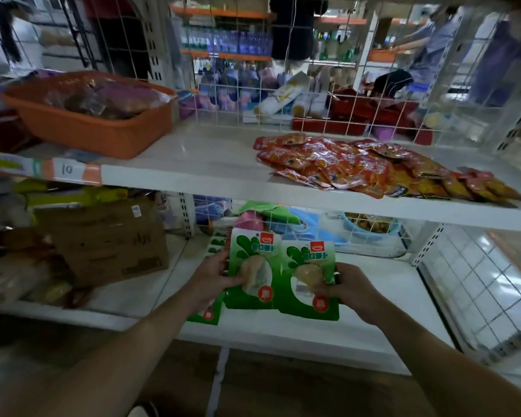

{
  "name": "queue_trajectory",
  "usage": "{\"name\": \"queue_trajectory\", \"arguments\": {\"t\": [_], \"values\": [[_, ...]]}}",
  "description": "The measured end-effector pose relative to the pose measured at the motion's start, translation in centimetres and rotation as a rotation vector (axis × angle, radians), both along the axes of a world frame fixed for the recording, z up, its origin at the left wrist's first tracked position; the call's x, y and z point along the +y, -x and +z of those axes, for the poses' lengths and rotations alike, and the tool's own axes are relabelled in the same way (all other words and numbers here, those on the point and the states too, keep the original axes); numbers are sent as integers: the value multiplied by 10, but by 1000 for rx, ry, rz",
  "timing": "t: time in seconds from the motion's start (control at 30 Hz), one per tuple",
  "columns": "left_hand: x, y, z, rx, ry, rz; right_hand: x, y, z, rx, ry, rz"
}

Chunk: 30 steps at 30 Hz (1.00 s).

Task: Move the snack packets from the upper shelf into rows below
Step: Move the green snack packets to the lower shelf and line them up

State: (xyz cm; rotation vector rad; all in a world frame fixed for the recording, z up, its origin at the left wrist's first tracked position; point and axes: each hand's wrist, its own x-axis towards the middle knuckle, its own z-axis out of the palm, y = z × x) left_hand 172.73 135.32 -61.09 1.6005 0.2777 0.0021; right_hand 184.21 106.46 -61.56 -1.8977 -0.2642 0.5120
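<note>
— What is each hand gripping?
— The left hand [214,275] is pinching the left edge of a glossy green packet [250,275]. The right hand [354,293] is pinching the right edge of a second packet [309,299].
— How are they pointing?
— Both flat plastic pouches are standing upright, long axes vertical and red logos uppermost. They are overlapping between the hands, over the smooth white lower shelf [382,323].

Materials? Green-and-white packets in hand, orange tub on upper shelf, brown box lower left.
Green-and-white snack packets: likely glossy plastic film; there is sheen and a clear window showing the contents.
Orange rectangular tub: likely moulded plastic, smooth and fairly dull; uniform colour, rolled rim.
Brown box: probably cardboard, matte; folded flaps and a stuck-on label.
</note>
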Motion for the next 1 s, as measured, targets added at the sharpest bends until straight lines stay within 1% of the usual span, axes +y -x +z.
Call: {"name": "queue_trajectory", "arguments": {"t": [0.17,0.23,0.4,0.53,0.6,0.8,1.0], "values": [[22,-34,-42,-13,-24,60,30,-29,-43,-24,26,-47],[35,-49,-64,6,-94,21,41,-44,-62,-15,33,-59],[57,-79,-117,98,-345,-74,57,-77,-110,4,52,-89],[58,-93,-160,159,-395,-58,67,-102,-144,7,83,-114],[58,-99,-177,193,-458,-79,71,-111,-162,14,103,-126],[59,-117,-204,246,-516,-82,72,-109,-195,74,106,-153],[59,-119,-215,288,-712,-137,69,-98,-203,130,93,-151]]}}
